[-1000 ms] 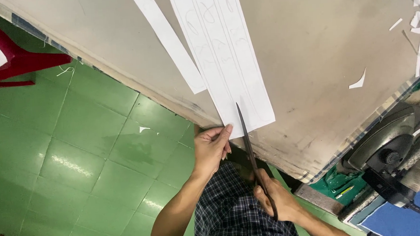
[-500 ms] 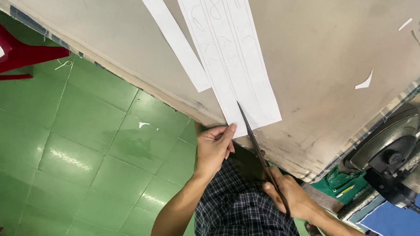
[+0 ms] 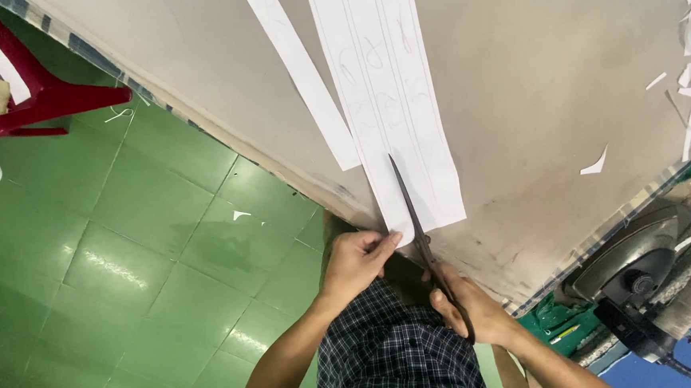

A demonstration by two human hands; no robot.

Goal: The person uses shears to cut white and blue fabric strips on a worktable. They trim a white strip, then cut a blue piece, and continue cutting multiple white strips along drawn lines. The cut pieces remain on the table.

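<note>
On the grey table [image 3: 555, 85] a long white paper strip [image 3: 387, 95] runs lengthwise away from the person, its near end pinched by the left hand [image 3: 355, 259] while the right hand [image 3: 471, 312], gripping black scissors [image 3: 416, 222], cuts along that length.

Scissor handles [image 3: 452, 299] vanish inside the right hand [image 3: 468, 310], so the finger grip can't be read. The wide paper sheet [image 3: 391, 95] and the narrow strip [image 3: 298, 69] both run off the top edge. Pencil marks on the sheet are too faint to make out. The red chair [image 3: 28, 93] is cropped at left.
</note>
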